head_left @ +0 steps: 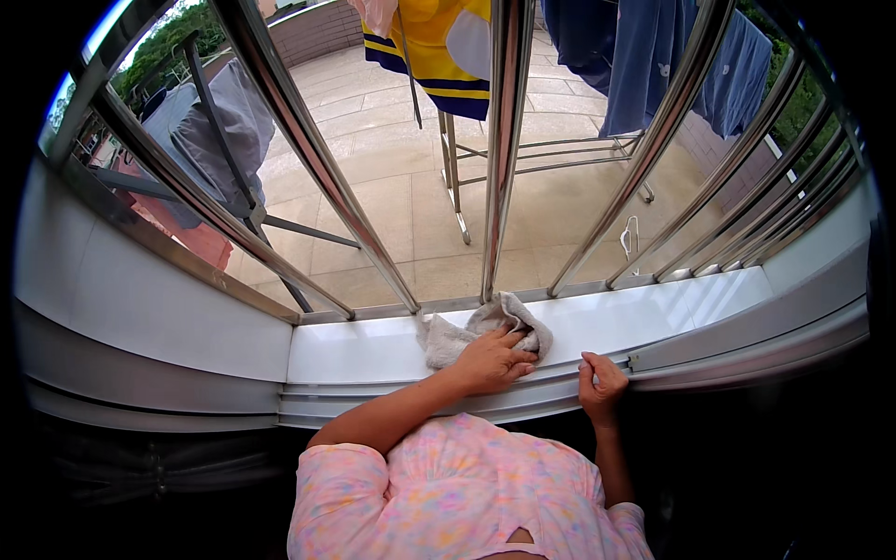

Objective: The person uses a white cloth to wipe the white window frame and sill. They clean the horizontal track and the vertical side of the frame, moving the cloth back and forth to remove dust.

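Observation:
A crumpled light grey towel cloth [448, 341] lies on the glossy white window sill [609, 323], against the foot of the metal bars. My left hand [495, 360] is on the cloth, its fingers bent into the folds and its thumb side towards the sliding track [420, 402]. To the right, apart from the cloth, my right hand [602, 383] is curled into a loose fist over the track, near the end of the window sash [742, 336]. Nothing shows between its fingers.
Upright stainless steel bars [505, 154] stand along the sill's outer edge. Outside, on a tiled terrace [378, 203], are a metal drying rack [455, 189], a yellow and navy cloth [448, 63], blue garments [640, 77] and a white hanger [625, 241]. A folding rack with clothes [227, 133] is at left.

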The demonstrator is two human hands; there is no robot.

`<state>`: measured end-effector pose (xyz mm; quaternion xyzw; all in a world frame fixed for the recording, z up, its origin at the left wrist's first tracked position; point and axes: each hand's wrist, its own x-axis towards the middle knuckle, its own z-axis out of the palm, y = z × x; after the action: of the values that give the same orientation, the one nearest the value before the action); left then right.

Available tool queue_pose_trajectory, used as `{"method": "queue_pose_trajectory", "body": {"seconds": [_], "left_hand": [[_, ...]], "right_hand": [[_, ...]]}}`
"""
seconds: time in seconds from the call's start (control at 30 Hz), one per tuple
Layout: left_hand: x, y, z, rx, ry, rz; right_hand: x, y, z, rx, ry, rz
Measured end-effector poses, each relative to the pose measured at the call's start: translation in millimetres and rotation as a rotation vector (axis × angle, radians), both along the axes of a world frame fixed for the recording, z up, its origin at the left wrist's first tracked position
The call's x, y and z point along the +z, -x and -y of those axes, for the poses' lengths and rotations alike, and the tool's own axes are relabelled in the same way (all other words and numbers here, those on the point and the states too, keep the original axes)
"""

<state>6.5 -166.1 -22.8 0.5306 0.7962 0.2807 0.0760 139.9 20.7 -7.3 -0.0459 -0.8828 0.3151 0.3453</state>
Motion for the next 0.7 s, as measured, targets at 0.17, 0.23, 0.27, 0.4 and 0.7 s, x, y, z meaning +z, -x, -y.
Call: {"method": "queue_pose_trajectory", "body": {"seconds": [0.17,0.23,0.27,0.4,0.7], "left_hand": [[-10,30,51,0.404,0.267,-0.092],[-25,42,52,0.559,0.291,-0.074],[-30,46,52,0.637,0.304,-0.064],[-19,46,38,0.608,0.415,-0.07],[7,-4,17,-0.104,0.124,0.138]], "right_hand": [[1,-1,-1,-0.003,0.005,0.011],[1,-1,0,0.005,0.009,0.006],[1,0,1,0.008,0.007,-0.005],[1,0,-1,0.002,-0.044,-0.018],[2,1,1,0.005,0.007,-0.003]]}}
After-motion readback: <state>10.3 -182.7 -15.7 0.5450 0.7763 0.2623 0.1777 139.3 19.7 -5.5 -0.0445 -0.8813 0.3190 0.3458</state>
